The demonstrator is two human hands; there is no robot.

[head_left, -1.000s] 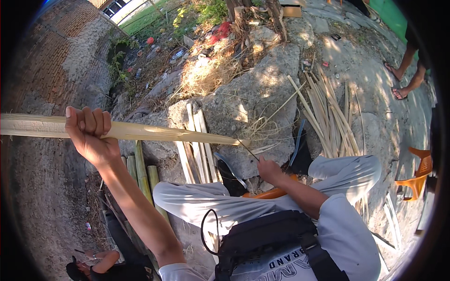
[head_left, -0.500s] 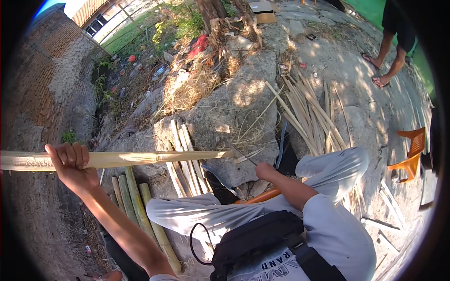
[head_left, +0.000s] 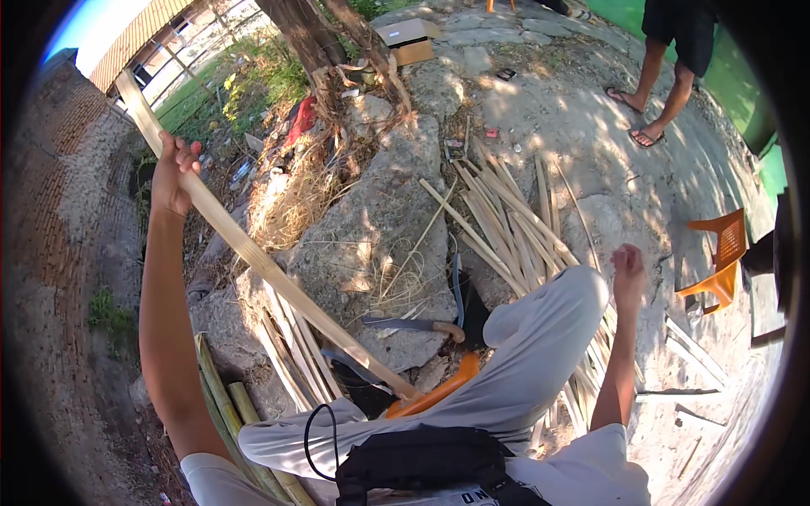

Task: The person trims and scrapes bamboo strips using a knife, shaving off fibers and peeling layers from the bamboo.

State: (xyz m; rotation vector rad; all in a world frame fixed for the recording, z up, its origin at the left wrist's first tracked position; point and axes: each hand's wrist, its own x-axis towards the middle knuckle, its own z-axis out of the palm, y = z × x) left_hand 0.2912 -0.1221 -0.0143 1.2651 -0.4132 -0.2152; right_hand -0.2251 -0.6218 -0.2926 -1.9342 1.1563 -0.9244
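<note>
My left hand is raised at the left, its fingers closed round a long split bamboo slat. The slat runs slantwise down to the right, its lower end near the orange plastic piece between my legs. A long knife with a wooden handle lies on the stone slab in front of me. My right hand is up in the air beyond my right knee, fingers curled and slightly blurred, with nothing seen in it. Thin bamboo shavings lie on the slab.
Pale split slats lie by my left leg, near green bamboo poles. A larger slat pile spreads ahead right. An orange plastic chair is at the right. Another person's sandalled feet stand far right, with a tree ahead.
My left hand has gone up and forward, swinging the slat from level to slanting. My right hand has let go of the knife, now on the slab, and moved right. The view has shifted.
</note>
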